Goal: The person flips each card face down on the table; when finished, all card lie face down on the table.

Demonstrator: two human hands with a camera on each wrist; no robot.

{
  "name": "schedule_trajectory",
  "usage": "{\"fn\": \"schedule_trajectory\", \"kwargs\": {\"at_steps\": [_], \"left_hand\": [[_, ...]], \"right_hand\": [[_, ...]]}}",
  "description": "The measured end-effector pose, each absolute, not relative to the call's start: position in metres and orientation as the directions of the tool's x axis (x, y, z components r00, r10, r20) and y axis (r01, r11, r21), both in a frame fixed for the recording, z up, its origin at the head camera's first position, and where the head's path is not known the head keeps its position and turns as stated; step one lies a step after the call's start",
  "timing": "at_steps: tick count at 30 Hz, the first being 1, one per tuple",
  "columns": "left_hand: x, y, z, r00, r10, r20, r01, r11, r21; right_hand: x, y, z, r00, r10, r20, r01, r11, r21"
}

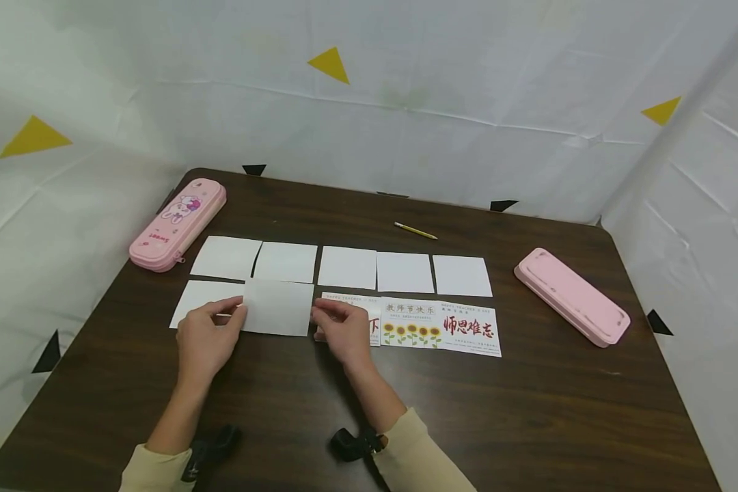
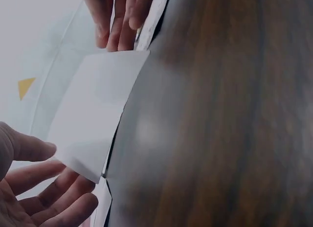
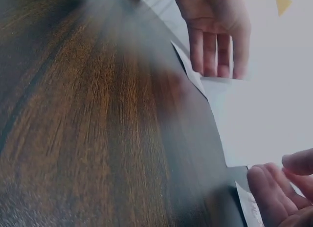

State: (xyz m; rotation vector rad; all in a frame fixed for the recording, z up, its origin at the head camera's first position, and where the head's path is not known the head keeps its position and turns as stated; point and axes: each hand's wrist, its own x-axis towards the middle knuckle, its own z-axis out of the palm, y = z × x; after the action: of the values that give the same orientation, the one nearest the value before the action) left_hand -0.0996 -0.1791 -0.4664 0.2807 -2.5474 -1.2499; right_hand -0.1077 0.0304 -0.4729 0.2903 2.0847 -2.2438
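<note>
A blank white card is held by its two side edges between my hands, in the front row. My left hand pinches its left edge, thumb above and fingers beneath in the left wrist view. The right hand pinches the opposite edge and covers part of a printed card with red characters. Another blank card lies partly behind my left hand. Beside the right hand are a sunflower card and a card with large red writing.
Behind lies a row of several blank white cards. A yellow pencil rests farther back. One pink pencil case sits at the left edge of the dark table, another pink case at the right. White sheeting surrounds the table.
</note>
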Motion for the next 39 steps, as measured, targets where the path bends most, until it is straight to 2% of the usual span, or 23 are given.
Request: {"fn": "schedule_trajectory", "kwargs": {"at_steps": [7, 17, 34, 39], "left_hand": [[-0.0941, -0.1803, -0.465, -0.953, -0.272, 0.13, -0.081, 0.645, 0.76], [-0.0914, -0.1809, -0.4661, -0.974, -0.207, 0.09, -0.078, 0.682, 0.727], [-0.091, -0.1805, -0.4664, -0.981, -0.177, 0.075, -0.066, 0.675, 0.735], [-0.0894, -0.1798, -0.465, -0.98, -0.176, 0.097, -0.049, 0.676, 0.735]], "right_hand": [[-0.1048, 0.0308, -0.4663, -0.978, 0.008, -0.208, 0.208, -0.009, -0.978], [-0.1057, 0.0291, -0.4755, -0.981, 0.008, -0.195, 0.195, 0.098, -0.976], [-0.1035, 0.0301, -0.4699, -0.982, -0.021, -0.19, 0.187, 0.113, -0.976], [-0.1023, 0.0343, -0.4704, -0.984, -0.049, -0.169, 0.165, 0.073, -0.984]]}}
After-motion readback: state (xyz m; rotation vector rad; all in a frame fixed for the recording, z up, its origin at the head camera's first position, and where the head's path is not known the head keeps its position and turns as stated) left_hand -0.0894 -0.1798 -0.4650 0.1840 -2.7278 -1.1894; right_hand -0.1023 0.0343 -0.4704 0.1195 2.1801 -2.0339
